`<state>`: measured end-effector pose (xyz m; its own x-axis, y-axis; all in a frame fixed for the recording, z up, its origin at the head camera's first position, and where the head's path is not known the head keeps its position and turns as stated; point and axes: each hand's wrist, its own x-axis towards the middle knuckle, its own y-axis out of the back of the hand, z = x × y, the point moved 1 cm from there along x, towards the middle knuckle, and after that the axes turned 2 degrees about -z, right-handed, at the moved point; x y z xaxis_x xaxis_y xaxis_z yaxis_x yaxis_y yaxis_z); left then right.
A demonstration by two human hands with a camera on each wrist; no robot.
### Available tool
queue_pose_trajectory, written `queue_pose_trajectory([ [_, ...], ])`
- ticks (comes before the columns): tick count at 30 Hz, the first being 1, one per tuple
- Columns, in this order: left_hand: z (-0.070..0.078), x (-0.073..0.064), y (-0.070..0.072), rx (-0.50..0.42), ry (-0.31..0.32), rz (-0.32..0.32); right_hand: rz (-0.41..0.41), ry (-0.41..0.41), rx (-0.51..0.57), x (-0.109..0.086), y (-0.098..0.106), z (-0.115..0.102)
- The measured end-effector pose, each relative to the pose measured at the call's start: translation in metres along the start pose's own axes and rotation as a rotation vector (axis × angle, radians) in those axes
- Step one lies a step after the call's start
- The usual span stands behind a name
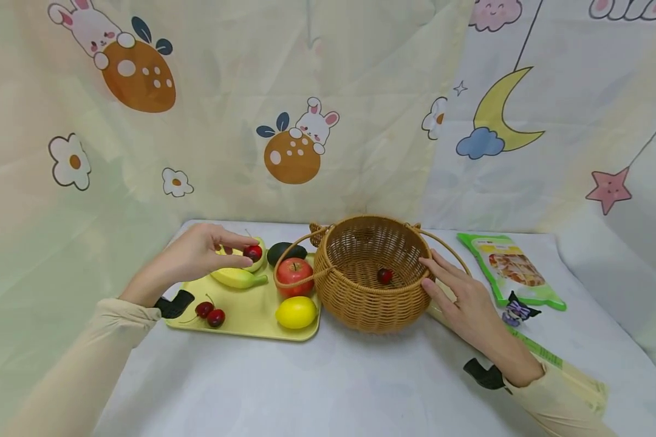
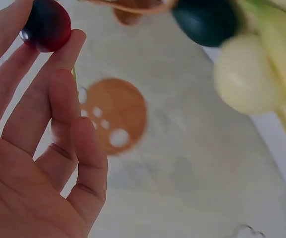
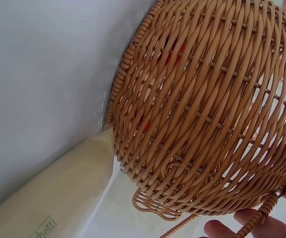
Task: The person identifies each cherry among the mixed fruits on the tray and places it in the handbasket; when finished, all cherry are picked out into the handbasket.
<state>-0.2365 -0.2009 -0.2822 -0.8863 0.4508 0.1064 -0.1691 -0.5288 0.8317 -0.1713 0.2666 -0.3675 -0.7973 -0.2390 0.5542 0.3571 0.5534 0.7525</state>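
My left hand (image 1: 210,249) pinches a dark red cherry (image 1: 252,252) between thumb and fingertips above the tray; the left wrist view shows the cherry (image 2: 47,26) close up. My right hand (image 1: 464,297) holds the right rim of a brown wicker basket (image 1: 379,309). Inside the basket lies another cherry (image 1: 385,276). On the yellow tray (image 1: 246,326) are a banana (image 1: 237,278), a red apple (image 1: 295,276), a lemon (image 1: 296,312), a dark green avocado (image 1: 286,252) and two cherries (image 1: 215,318). A pale round fruit (image 2: 247,74), partly hidden in the head view, sits beside the banana.
Right of the basket lie a green food packet (image 1: 514,270) and a small purple-and-black figurine (image 1: 518,311). A spaghetti packet (image 3: 58,191) lies against the basket, under my right arm. The basket's handle loop (image 1: 300,282) hangs over the apple. A patterned cloth (image 1: 372,164) hangs behind the table.
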Motion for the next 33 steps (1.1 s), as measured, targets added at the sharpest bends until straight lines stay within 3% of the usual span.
queue_pose_trajectory([
  [7, 0.051, 0.027, -0.014, -0.056, -0.164, -0.081, 0.004, 0.004, 0.003, 0.001, 0.000, -0.001],
  [14, 0.089, 0.062, -0.024, -0.056, -0.287, -0.195, 0.001, -0.004, 0.004, 0.001, 0.000, -0.001],
  [18, 0.105, 0.084, -0.031, -0.045, -0.300, -0.262, -0.006, -0.012, 0.015, 0.001, -0.001, 0.000],
  [25, 0.128, 0.124, -0.041, -0.109, -0.310, -0.370, 0.000, -0.011, 0.013, 0.000, -0.001, 0.001],
  [33, 0.139, 0.160, -0.059, -0.161, -0.336, -0.492, -0.007, -0.019, 0.018, 0.000, 0.000, 0.000],
])
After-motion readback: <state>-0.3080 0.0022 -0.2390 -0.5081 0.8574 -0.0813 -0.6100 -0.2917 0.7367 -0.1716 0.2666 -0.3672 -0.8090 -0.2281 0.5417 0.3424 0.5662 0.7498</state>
